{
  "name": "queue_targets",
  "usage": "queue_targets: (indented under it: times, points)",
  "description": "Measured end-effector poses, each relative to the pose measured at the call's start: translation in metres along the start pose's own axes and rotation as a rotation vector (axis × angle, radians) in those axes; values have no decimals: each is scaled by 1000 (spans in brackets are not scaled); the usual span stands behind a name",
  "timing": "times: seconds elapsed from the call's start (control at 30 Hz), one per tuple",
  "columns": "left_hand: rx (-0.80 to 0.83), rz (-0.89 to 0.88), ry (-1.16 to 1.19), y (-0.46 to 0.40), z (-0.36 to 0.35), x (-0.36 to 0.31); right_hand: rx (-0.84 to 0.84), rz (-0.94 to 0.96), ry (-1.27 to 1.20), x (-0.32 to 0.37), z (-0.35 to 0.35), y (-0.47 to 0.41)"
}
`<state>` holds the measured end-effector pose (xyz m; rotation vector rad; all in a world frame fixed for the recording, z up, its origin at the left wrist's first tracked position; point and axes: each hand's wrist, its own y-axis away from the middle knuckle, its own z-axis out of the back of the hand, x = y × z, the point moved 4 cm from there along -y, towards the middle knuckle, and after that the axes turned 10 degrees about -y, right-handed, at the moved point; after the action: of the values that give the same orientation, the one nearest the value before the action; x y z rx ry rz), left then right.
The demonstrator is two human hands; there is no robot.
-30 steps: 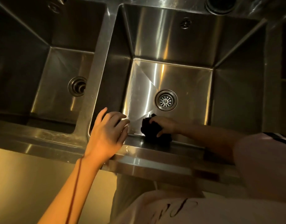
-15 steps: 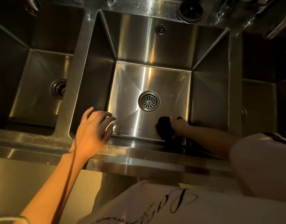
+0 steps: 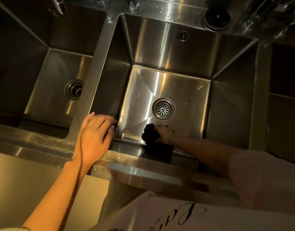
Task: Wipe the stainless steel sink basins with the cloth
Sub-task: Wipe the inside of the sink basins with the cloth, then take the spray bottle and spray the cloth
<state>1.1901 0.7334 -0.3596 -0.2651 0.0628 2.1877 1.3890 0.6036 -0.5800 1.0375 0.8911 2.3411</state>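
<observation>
A dark bunched cloth [image 3: 150,135] lies on the floor of the middle steel basin [image 3: 181,90], near its front wall, just below the round drain [image 3: 163,108]. My right hand [image 3: 165,134] reaches down into the basin and grips the cloth from the right. My left hand [image 3: 95,132] rests on the sink's front rim [image 3: 126,157] at the basin's near-left corner, fingers curved over the edge and holding nothing.
A second basin [image 3: 48,90] with its own drain [image 3: 74,89] lies to the left, behind a steel divider [image 3: 100,67]. A third basin [image 3: 283,114] shows partly at the right. A black round fitting [image 3: 216,18] and tap bases sit on the back ledge.
The cloth and my right hand slid right along the basin's front and have come back left, below the drain. My left hand stays on the rim. The view shifted.
</observation>
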Motion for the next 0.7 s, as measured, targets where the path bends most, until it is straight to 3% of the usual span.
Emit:
queue_targets:
  times: [0.33,0.7]
  points:
    - [-15,69,-54,12,12,5,-141,62,-420,70,26,-8]
    - [-70,104,-57,-2,44,-4,-388,185,-861,104,129,93]
